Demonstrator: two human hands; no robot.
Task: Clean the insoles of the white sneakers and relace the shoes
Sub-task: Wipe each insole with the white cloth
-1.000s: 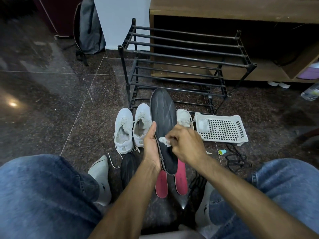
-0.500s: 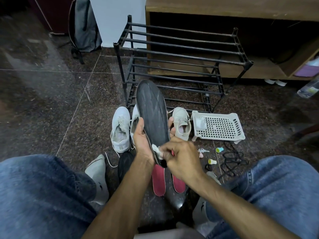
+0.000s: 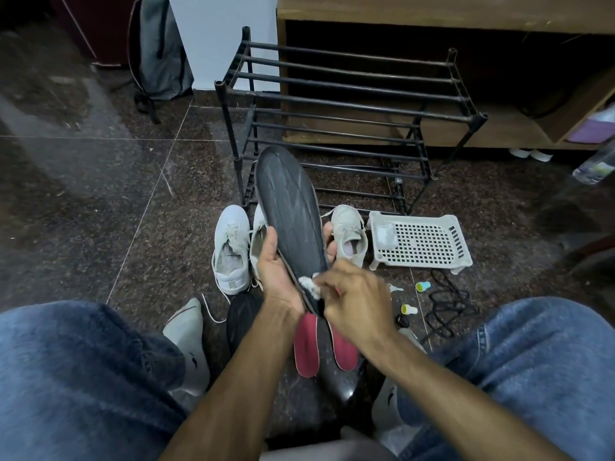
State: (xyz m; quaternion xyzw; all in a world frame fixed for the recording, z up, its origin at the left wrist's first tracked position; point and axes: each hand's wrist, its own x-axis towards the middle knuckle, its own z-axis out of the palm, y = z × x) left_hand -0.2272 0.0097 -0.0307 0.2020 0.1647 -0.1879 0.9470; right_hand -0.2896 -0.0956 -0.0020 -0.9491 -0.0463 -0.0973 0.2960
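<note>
My left hand (image 3: 276,271) grips a long dark grey insole (image 3: 289,207) from below, toe end pointing away from me. My right hand (image 3: 356,294) pinches a small white wad of tissue (image 3: 309,285) against the insole's heel end. On the floor beyond stand white sneakers: one (image 3: 231,249) at the left, a second (image 3: 259,241) partly hidden behind the insole, a third (image 3: 349,236) to the right. Another dark insole (image 3: 243,314) and two red insoles (image 3: 307,344) lie on the floor under my arms.
A black metal shoe rack (image 3: 349,104) stands behind the sneakers, with a wooden cabinet (image 3: 432,15) behind it. A white perforated tray (image 3: 422,242) sits at the right, small caps (image 3: 422,287) and black laces (image 3: 449,304) near it. A backpack (image 3: 159,51) leans at the back left.
The insole has risen and swung a little left. My right hand with the tissue has slid down from the insole's middle to its heel end.
</note>
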